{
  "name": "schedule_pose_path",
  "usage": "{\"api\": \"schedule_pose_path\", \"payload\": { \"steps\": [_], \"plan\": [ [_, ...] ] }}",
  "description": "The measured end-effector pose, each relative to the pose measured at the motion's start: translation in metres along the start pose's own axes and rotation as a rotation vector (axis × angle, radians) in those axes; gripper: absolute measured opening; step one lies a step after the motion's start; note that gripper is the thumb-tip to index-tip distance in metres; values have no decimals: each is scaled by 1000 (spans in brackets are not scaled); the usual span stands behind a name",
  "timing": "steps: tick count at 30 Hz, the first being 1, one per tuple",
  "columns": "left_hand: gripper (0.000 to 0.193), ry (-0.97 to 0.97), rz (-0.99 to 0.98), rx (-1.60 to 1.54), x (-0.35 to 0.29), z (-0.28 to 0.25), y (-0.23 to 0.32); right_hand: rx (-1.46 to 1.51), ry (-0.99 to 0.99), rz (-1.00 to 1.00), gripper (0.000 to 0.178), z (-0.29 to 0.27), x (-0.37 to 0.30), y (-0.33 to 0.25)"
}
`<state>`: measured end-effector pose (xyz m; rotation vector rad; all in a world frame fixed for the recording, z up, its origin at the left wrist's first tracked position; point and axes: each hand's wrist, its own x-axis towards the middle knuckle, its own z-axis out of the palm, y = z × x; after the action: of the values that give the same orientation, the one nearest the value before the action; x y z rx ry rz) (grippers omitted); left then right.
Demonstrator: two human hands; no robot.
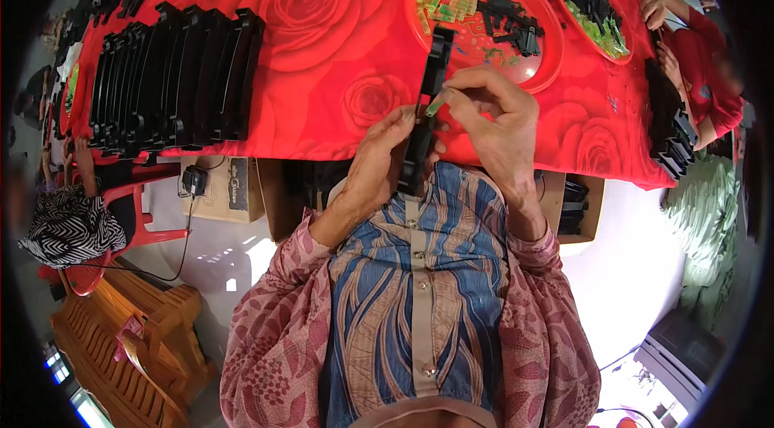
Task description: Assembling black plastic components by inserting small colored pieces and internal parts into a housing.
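Observation:
My left hand (376, 155) is closed around a long black plastic part (417, 146), held upright at the table's near edge in front of my shirt. Between the thumb and fingers of my right hand (501, 118) is a small yellow-green piece (436, 105), pinched against the middle of the black part. Whether that piece is seated in the part cannot be made out. Beyond my hands lies a round red tray (548, 65) with yellow-green pieces (458, 6), small black plastic pieces (509, 21) and tiny loose bits.
A row of similar black parts (173, 77) stands at the left on the red rose-patterned tablecloth (322, 17). A second red tray (622, 56) is at the far right, near a co-worker's hands (657, 13). Under the table are cardboard boxes (218, 186); a red chair (145, 222) stands at left.

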<state>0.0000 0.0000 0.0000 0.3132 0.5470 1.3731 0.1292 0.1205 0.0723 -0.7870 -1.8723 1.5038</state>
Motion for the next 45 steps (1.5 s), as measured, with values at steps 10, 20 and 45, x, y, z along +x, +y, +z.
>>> {"api": "schedule_pose_path", "payload": {
  "steps": [10, 20, 45],
  "plan": [
    [40, 52, 385, -20, 9, 10, -12, 357, 92, 52, 11, -17, -9, -16],
    [39, 196, 443, 218, 6, 19, -10, 331, 124, -67, 12, -9, -23, -25],
    [57, 128, 416, 211, 4, 23, -9, 296, 174, -61, 11, 3, -22, 3]
  ]
}}
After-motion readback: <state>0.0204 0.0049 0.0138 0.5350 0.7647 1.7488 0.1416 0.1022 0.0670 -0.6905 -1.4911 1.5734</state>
